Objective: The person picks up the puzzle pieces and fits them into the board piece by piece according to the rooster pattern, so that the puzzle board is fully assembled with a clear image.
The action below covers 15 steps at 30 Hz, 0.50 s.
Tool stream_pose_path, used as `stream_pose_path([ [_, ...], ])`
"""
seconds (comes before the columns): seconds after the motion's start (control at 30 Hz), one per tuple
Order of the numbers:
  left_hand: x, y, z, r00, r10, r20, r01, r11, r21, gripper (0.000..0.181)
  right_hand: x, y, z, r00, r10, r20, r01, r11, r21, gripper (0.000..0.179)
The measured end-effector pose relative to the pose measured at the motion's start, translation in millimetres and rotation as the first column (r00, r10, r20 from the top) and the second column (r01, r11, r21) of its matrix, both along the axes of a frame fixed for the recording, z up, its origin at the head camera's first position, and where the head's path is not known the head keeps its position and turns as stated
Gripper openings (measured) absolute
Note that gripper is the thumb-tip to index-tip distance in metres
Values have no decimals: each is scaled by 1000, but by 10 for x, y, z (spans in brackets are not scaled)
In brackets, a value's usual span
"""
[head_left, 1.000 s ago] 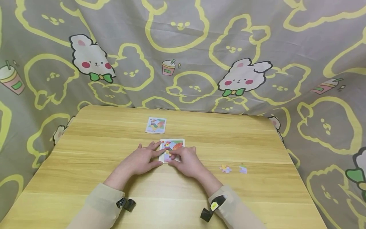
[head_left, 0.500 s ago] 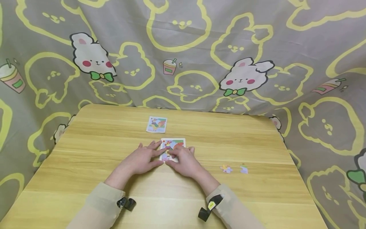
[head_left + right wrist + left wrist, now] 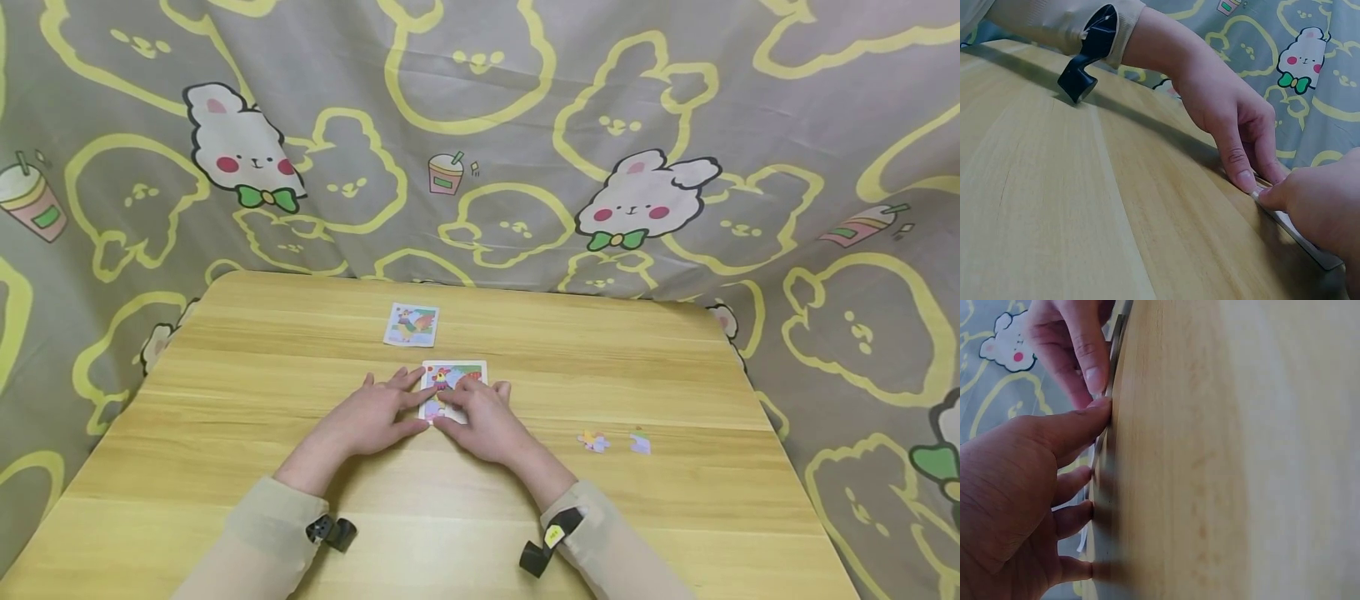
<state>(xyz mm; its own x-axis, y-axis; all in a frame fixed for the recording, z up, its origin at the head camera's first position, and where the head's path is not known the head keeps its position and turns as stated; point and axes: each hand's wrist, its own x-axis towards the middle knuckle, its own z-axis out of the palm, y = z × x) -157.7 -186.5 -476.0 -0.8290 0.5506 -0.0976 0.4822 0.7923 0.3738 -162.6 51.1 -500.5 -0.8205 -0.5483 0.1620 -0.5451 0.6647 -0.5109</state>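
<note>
A small square jigsaw puzzle (image 3: 457, 371) with a white frame and a rooster picture lies on the table between both hands. My left hand (image 3: 372, 415) rests at its left side, fingers spread onto the picture and thumb on the near edge. Bent over its lower part, my right hand (image 3: 483, 417) has index fingertip and thumb about a purple jigsaw piece (image 3: 434, 408) in the lower-left corner. In the left wrist view my left hand (image 3: 1016, 481) has extended fingers along the thin board, beside my right hand (image 3: 1079, 344). The right palm hides much of the puzzle.
Two loose jigsaw pieces lie to the right, one orange and purple piece (image 3: 593, 442) and one lilac and green piece (image 3: 640, 443). A rooster picture card (image 3: 412, 325) is behind the puzzle. The wooden table (image 3: 675, 375) ends at a patterned curtain (image 3: 510, 125).
My right hand has shifted slightly left over the puzzle, its thumb nearing the left thumb, and more of the lower-left corner shows. My left hand stays at the board's left side.
</note>
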Motion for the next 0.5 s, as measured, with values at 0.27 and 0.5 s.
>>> stream_pose_path([
  [0.27,34,-22,-7,1000,-20,-19,21,1000,17,55,-3,9,-26,1000,1,-2,-1,1000,2,46],
  [0.5,72,-32,-7,999,-31,-33,32,999,16,49,-1,1,-20,1000,2,-13,-2,1000,10,45],
])
